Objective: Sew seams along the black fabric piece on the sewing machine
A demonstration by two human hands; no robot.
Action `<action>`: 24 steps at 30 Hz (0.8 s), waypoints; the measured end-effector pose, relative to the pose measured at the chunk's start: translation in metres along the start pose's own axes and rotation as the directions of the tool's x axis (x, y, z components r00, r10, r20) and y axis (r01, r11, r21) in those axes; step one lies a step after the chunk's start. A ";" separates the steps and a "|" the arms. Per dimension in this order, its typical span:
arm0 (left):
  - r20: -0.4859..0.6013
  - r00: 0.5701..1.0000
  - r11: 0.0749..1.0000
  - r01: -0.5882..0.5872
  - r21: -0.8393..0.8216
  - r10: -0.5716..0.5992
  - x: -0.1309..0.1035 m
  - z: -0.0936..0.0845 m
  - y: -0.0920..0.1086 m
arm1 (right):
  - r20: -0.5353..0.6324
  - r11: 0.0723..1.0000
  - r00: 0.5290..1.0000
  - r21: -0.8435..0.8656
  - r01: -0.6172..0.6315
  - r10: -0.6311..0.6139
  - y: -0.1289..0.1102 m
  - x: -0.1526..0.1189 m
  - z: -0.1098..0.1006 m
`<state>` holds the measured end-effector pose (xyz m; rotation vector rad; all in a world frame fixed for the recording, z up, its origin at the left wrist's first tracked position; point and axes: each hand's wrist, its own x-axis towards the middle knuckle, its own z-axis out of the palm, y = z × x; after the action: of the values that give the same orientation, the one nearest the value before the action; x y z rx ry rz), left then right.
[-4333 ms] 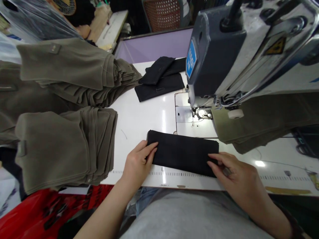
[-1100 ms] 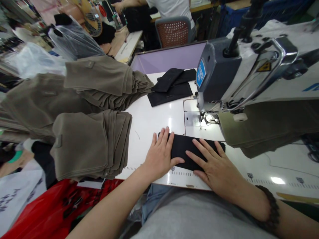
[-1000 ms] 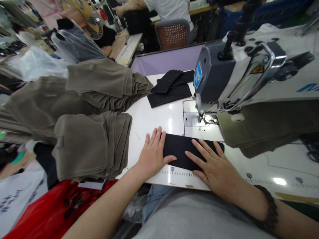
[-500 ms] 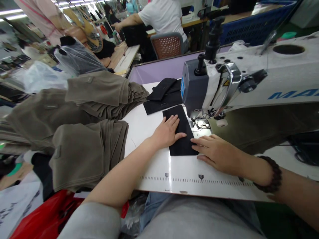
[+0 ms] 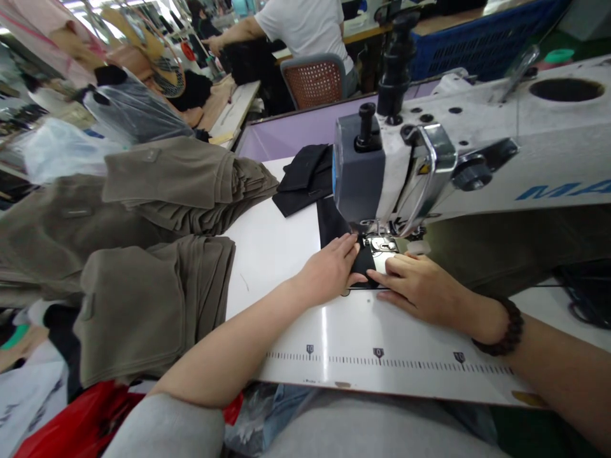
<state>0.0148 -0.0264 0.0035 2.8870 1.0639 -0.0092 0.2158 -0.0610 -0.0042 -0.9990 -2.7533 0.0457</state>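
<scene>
A black fabric piece (image 5: 331, 222) lies on the white sewing table, its right edge at the needle plate (image 5: 383, 245) of the sewing machine (image 5: 360, 172). My left hand (image 5: 329, 267) rests on the fabric, fingers spread a little, thumb pointing right. My right hand (image 5: 413, 286) is beside the needle plate, its index fingertip at the fabric's lower right edge and the other fingers partly bent, with nothing gripped. Part of the fabric is hidden under my left hand and the machine head. Folded black pieces (image 5: 305, 178) lie behind it.
Stacks of brown-grey fabric (image 5: 133, 305) cover the left side. A ruler scale (image 5: 378, 360) runs along the table's front edge. Beyond the table are a chair (image 5: 312, 81), a person in a white shirt (image 5: 305, 28) and a blue crate (image 5: 482, 44).
The black fabric has moved back and right, under the machine head, with my left hand on it. My right fingers have bent more beside the needle plate. The view has shifted slightly.
</scene>
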 end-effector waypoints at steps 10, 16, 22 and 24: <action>0.028 0.999 0.998 -0.035 -0.044 0.036 0.007 0.001 -0.013 | -0.013 0.999 0.999 -0.012 -0.031 0.031 0.001 0.001 0.003; 0.009 0.999 0.996 -0.042 -0.080 0.043 0.008 0.001 -0.014 | 0.003 0.998 0.998 0.003 -0.057 0.057 0.002 0.001 0.006; 0.005 0.999 0.994 -0.039 -0.097 0.039 0.008 -0.001 -0.015 | 0.014 0.997 0.997 0.020 -0.074 0.074 0.002 0.001 0.006; 0.006 0.999 0.994 -0.039 -0.101 0.040 0.008 -0.001 -0.015 | 0.012 0.997 0.997 0.022 -0.075 0.074 0.002 0.001 0.006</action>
<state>0.0111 -0.0098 0.0034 2.8144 0.9757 0.0337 0.2149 -0.0584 -0.0098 -1.0984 -2.7184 0.0941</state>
